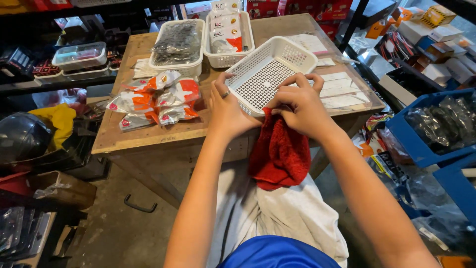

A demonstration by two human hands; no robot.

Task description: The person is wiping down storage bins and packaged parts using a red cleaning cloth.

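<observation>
Head view: a person's left hand (227,106) grips an empty white basket (270,74) tilted at the table (148,134) edge, while the right hand (297,104) pinches a red cloth (280,151) against its rim; wiping looks underway, unfinished.

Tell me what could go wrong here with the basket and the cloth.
1. The white basket sits tilted at the table edge, steadied only by the left hand and right hand; a loosened grip could let it slide off.
2. The red cloth hangs off the edge under the right hand and might drop to the floor.
3. The orange packets lie close by the left hand; an elbow could knock them.
</observation>
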